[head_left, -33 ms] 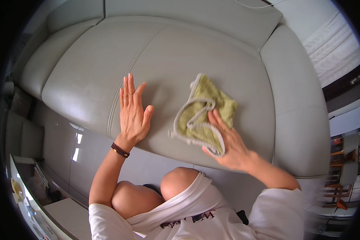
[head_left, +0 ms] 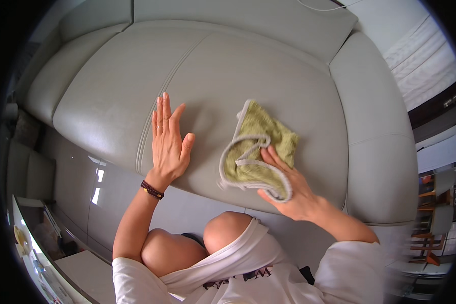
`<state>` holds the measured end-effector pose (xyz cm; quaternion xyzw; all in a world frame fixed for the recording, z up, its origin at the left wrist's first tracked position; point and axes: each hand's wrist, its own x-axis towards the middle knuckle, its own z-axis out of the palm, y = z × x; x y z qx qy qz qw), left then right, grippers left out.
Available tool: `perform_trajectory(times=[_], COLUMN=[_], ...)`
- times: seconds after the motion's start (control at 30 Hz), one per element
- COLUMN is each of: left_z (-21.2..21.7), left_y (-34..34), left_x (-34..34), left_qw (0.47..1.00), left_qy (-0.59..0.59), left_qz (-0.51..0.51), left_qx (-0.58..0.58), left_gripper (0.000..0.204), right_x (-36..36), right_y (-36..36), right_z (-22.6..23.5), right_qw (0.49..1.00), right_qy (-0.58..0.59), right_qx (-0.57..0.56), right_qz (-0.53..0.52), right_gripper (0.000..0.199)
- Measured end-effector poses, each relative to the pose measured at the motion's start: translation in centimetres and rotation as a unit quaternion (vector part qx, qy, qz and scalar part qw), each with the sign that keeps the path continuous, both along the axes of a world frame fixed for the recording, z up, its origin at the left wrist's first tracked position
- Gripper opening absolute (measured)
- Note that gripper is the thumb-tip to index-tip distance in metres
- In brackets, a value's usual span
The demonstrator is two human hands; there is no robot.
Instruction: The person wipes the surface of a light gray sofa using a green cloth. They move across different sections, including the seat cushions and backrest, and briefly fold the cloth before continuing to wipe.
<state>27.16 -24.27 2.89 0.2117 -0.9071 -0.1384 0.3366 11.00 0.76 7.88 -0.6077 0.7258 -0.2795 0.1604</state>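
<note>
The green cloth point(head_left: 256, 152) lies bunched on the grey sofa seat cushion point(head_left: 289, 86), right of centre, pinned under my right hand point(head_left: 289, 187) with fingers spread flat, so I press evenly while my open, empty left hand point(head_left: 168, 144) braces on the cushion further left.

1. The right hand point(head_left: 289, 190) covers part of the green cloth point(head_left: 256, 152); its palm side is hidden.
2. The sofa seat point(head_left: 238, 71) is cut off at the top edge.
3. Chairs point(head_left: 430, 223) at right are blurred.
4. Items on the left shelf point(head_left: 25, 243) are too small to identify.
</note>
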Motion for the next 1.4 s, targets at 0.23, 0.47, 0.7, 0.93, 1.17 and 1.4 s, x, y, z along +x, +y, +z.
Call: perform_trajectory(times=[0.23, 0.47, 0.7, 0.93, 1.17, 1.4], left_z=[-0.1, -0.1, -0.1, -1.2, -0.3, -0.9], left_y=[-0.2, -0.7, -0.8, -1.0, -0.9, -1.8], left_x=[0.1, 0.8, 0.6, 0.9, 1.6, 3.2], left_qw=[1.000, 0.996, 0.973, 0.959, 0.968, 0.975], left_qy=[-0.005, 0.041, 0.178, 0.244, 0.237, 0.212], left_qz=[-0.017, -0.029, -0.081, -0.064, 0.002, -0.004], left_qx=[0.022, 0.068, 0.120, 0.127, 0.079, 0.060], left_gripper=[0.068, 0.065, 0.062, 0.062, 0.065, 0.064], right_x=[-0.8, -8.4, -20.8, -6.8, 3.1, -11.7], right_y=[0.7, -0.4, -1.4, -21.5, -24.2, -20.2], right_z=[4.3, 4.7, -7.1, -5.2, -3.1, -1.8], right_qw=[0.595, 0.673, 0.909, 0.989, 0.945, 0.986], right_qy=[-0.779, -0.524, -0.003, 0.125, 0.245, 0.149], right_qx=[-0.166, -0.414, -0.143, -0.031, -0.088, -0.079], right_qz=[-0.108, -0.319, -0.391, -0.067, 0.198, 0.015], right_gripper=[0.052, 0.045, 0.045, 0.048, 0.055, 0.045])
